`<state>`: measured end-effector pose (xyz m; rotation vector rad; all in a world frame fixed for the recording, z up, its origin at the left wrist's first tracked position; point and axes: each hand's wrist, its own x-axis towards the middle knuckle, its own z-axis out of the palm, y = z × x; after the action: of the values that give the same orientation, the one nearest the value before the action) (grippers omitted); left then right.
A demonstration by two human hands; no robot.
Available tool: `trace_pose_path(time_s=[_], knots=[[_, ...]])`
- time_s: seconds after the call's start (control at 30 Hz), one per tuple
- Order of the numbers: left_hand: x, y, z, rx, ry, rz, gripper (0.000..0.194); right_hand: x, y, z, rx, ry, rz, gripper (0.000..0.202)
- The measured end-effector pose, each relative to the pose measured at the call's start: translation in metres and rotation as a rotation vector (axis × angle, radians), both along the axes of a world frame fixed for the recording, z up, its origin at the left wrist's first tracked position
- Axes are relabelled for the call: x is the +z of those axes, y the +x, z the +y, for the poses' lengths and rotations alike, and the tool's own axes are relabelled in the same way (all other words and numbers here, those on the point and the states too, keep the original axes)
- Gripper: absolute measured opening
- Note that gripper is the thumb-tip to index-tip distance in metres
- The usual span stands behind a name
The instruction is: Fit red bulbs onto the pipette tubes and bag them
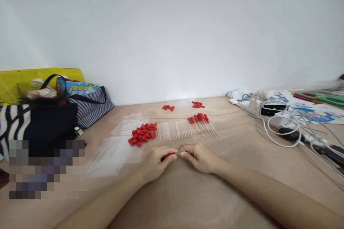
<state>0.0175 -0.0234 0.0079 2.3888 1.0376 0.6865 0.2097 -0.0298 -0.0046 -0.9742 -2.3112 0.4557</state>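
Note:
My left hand [159, 162] is closed round a red rubber dropper bulb [168, 155]. Between the fingers of my right hand [197, 156] is a thin clear dropper tube [177, 153], whose end meets the bulb; how far it goes in is hidden by my fingertips. Just beyond my left hand lies a pile of red bulbs [142, 134]. To its right, clear tubes [174, 130] lie side by side in a row. Past my right hand, several droppers [203, 123] with red bulbs on their tubes lie fanned out.
Clear zip bags [115, 153] lie left of the pile. Farther back are more red bulbs [168, 107] and droppers [198, 104] near the wall. Bags [91, 105] stand at the left. A power strip [245, 107] with tangled white cables [282, 144] and papers [319, 112] occupy the right.

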Motion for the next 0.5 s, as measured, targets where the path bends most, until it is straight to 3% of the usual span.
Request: trace_pose_path(time_s=[0.2, 0.4, 0.5], knots=[[-0.001, -0.012, -0.001, 0.083, 0.020, -0.064, 0.023, -0.004, 0.011, 0.001, 0.035, 0.013, 0.030, 0.018], [-0.004, -0.014, 0.000, -0.017, 0.051, -0.070, 0.025, -0.009, 0.013, 0.000, 0.026, 0.169, -0.101, 0.020], [-0.005, -0.013, 0.001, -0.010, 0.053, -0.042, 0.027, -0.007, 0.010, -0.004, -0.046, 0.273, -0.157, 0.019]])
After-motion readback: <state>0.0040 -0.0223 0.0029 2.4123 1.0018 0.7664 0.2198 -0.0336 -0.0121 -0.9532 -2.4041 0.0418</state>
